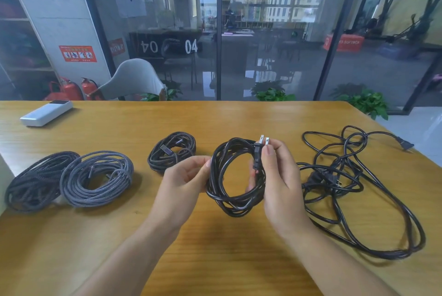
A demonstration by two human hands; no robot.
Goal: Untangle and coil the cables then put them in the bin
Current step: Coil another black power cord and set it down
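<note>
- Nearest in, both hands are holding the black coil up over the counter, between them and roughly upright, its open ring facing the camera.
- The left hand is gripping the coil's left edge, fingers curled round the bundled strands.
- The right hand is gripping the right edge, with the plug pinched between thumb and forefinger; the plug's long axis is running nearly vertical, prongs pointing up and away.
- That is the hinge of the coming move: the plug end is lying along the coil's right side, right at the right hand's fingertips, so that hand looks better placed to tuck or wrap it.
- Just to the right, the loose tangle of black cable is sprawling on the counter, one plug pointing off to the far right, not yet coiled.
- Further left, three braided coils are sitting finished, two touching at the left edge and a smaller one behind the left hand.
- No bin is showing in view.
- Far left, a white power bank is lying near the back edge.
</note>
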